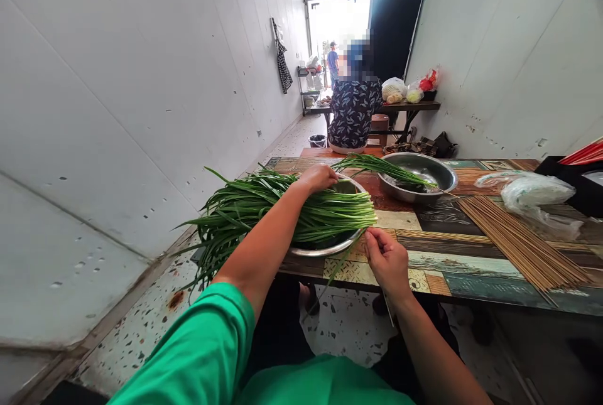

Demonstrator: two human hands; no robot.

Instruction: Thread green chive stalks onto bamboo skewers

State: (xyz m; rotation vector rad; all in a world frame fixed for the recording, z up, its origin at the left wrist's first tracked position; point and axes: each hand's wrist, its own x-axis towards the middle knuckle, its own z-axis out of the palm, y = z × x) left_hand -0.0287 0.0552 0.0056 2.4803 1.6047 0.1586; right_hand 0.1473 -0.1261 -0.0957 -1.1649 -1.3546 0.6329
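A thick heap of garlic chives (pixel 264 210) lies across a steel bowl (pixel 325 250), pale ends to the right, leaves hanging over the left side. My left hand (pixel 318 178) reaches over the heap to its far side, fingers curled down and closed; what is between them is hidden. Just right of the pale ends, my right hand (pixel 389 260) is closed in a pinch on a chive, whose long leaf hangs down over the table edge. A thin stick, apparently a bamboo skewer (pixel 389 309), sticks out below this hand.
A second steel bowl (pixel 419 194) holds a smaller bunch of chives (pixel 389 168). Many bamboo skewers (pixel 522 242) lie on the patterned table (pixel 471 265), near a clear plastic bag (pixel 537 191) and a black container (pixel 565 185). Beyond, a person (pixel 355 110) sits at another table.
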